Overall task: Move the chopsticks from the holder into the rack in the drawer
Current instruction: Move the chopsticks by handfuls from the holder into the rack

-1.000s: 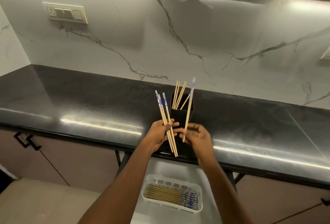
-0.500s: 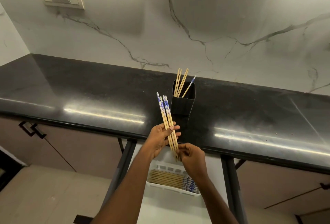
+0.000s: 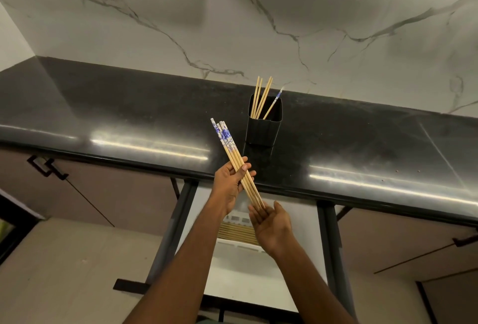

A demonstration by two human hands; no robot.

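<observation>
Chopsticks [image 3: 231, 153] sit gripped in my left hand [image 3: 227, 186]; my right hand [image 3: 271, 224], fingers loose, meets their tips. I should square them before lowering into the rack [image 3: 240, 243].

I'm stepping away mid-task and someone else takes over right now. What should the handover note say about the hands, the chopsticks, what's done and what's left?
Left hand grips a bundle of blue-patterned chopsticks above the counter edge.
Right hand is open, palm up, at the bundle's lower tips.
Holder on the counter has several chopsticks more.
Rack in the open drawer already has a row laid in.
Left: lay the bundle in, then empty the holder.
</observation>
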